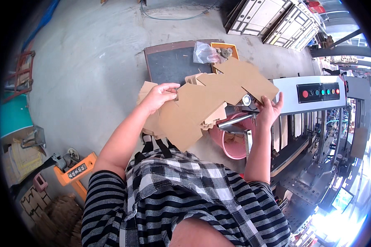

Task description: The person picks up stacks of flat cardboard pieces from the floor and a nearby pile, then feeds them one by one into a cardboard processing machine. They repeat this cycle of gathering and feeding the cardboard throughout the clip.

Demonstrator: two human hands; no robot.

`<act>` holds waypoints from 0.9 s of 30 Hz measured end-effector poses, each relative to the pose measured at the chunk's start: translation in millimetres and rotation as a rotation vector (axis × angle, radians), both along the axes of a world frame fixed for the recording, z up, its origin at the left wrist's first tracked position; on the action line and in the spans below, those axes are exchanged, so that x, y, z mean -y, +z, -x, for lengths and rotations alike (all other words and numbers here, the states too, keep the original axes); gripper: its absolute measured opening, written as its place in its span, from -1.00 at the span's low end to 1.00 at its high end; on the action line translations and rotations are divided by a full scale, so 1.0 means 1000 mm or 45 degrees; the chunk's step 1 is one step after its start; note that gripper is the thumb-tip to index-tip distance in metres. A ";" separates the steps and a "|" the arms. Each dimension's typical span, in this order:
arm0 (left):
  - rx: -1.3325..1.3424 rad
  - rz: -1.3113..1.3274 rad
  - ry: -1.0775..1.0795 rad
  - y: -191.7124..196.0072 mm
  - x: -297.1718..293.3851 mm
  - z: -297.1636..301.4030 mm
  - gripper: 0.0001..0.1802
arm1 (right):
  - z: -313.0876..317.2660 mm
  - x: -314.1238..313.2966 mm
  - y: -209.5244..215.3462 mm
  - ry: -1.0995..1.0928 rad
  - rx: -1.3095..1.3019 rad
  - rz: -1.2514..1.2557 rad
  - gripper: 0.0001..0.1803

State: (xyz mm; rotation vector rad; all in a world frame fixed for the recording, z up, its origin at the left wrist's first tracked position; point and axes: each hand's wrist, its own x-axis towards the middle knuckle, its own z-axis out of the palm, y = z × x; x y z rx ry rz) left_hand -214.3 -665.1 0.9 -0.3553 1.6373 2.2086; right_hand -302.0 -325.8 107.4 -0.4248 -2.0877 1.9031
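While pinching brown cardboard (202,99) with left hand (157,98) and right hand (268,109) (at separate edges) | risk: buckling or slipping free | likely cause: uneven pull

Flat, notched brown cardboard (198,109) is covering the middle of a stack of brown cardboard pieces (215,117) and, with it, is hiding part of a dark-topped table (165,64); whether one layer or several is being held is impossible to tell. Small grey parts (226,52) inside a yellow rectangular tray (223,44) are defying identification. A silvery metal bar (235,120) is crossing a round pink plastic bin (235,152), masking its rim. White glare (338,226) is blurring a small screen (342,200), while the dark fisheye border is cutting off a teal panel (15,115).
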 end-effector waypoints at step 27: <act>0.558 -0.534 0.788 -0.127 -0.028 -0.172 -0.54 | 0.126 0.124 -0.094 1.575 0.937 -1.671 -0.44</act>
